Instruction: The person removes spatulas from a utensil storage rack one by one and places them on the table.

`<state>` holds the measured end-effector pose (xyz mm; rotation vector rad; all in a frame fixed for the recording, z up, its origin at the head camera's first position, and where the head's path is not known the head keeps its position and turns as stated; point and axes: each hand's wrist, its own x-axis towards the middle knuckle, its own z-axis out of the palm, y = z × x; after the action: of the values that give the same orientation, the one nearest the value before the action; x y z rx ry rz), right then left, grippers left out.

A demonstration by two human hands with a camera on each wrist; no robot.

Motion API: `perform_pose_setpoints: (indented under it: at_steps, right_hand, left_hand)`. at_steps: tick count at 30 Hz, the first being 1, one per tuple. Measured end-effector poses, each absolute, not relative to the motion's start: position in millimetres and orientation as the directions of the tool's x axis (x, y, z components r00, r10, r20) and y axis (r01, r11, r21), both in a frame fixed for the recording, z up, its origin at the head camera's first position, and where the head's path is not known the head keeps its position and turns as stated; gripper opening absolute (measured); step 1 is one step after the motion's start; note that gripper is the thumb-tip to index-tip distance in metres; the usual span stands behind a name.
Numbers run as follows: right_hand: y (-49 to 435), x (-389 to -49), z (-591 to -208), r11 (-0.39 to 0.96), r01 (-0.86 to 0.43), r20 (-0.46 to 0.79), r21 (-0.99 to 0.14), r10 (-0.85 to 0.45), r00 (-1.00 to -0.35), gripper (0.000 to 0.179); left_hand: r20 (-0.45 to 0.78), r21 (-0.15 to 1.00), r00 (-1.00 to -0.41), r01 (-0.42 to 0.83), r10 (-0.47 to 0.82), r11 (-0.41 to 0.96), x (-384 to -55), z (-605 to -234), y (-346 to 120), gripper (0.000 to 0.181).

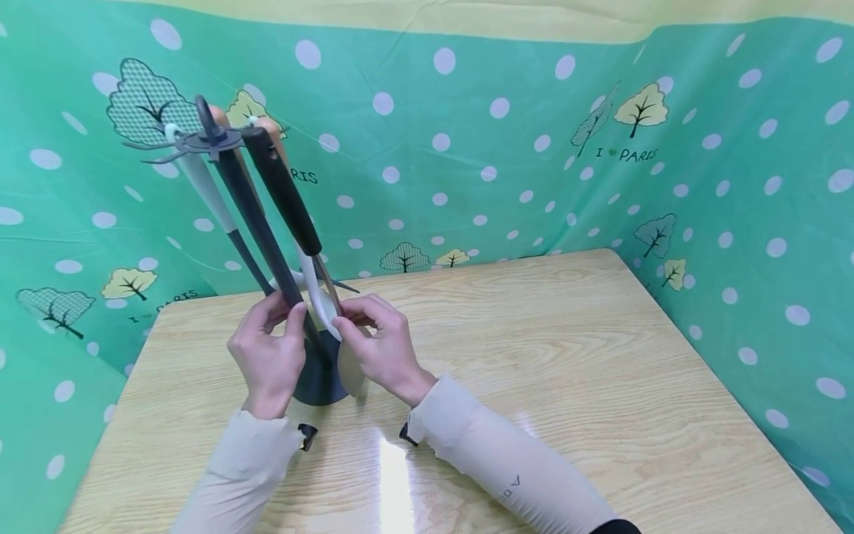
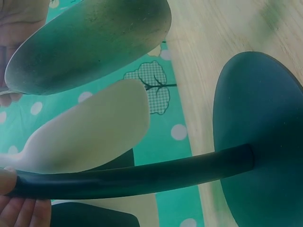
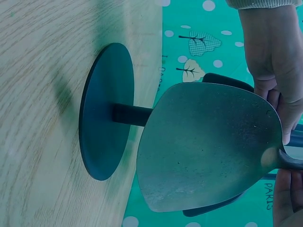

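As left hand (image 1: 270,356) holds pole (image 2: 132,181), right hand (image 1: 382,345) seemingly pinches metal spatula (image 3: 208,149).

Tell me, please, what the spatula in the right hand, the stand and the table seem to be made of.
Spatula: metal blade, dull grey sheen; black handle, probably plastic. Stand: smooth, matte dark surface, perhaps painted metal. Table: wood or laminate; pale grain, glossy glare.
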<state>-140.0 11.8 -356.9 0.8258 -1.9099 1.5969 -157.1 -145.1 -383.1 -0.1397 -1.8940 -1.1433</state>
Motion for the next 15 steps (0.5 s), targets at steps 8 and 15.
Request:
perform_pose_setpoints:
  at_steps: [8,15]
  right_hand:
    - [10.0,-152.7,-376.1,0.106,-0.729,0.718,-0.676,-0.129,-0.684,0.013]
    - [10.4,-163.0,-391.7,0.11,-0.719,0.707,-0.686,-0.136,-0.694,0.013]
  left_hand:
    - [0.734,0.656,-0.603,0.506,-0.314,0.561,-161.0,-387.7,-148.9,0.025]
    - [0.733,0.655,-0.612,0.515,-0.298,0.553,-161.2,-387.5,-150.8,0.026]
